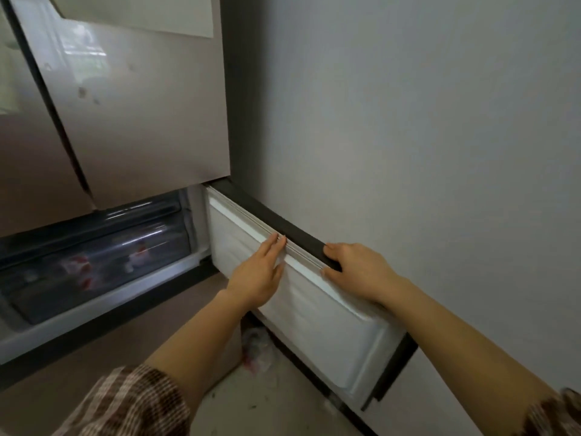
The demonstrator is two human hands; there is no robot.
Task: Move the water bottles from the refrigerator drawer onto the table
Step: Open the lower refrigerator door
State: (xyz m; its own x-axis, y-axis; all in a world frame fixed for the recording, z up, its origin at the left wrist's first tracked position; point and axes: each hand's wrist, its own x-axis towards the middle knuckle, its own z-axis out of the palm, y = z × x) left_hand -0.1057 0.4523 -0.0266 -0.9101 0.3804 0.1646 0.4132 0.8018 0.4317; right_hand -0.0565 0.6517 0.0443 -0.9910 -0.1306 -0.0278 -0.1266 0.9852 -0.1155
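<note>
The clear drawer (169,234) holds blurred bottles (78,269) with red-and-white labels. The left hand (257,275) lies flat, fingers straight, against the open door (330,335) at its top edge. The right hand (355,269) curls round that same edge

Two sleeves in shot here: the left sleeve (132,404) fills the lower left of the frame, a soft woven check in brown, cream and dusty pink with a fine ribbed texture. The right sleeve (559,413) just peeks in at the lower right corner in the same brown-and-cream check. Both cuffs sit bunched up high, so the left forearm (201,335) and the right forearm (465,338) run bare to the left hand (257,275) and the right hand (358,272) at centre frame.
</note>
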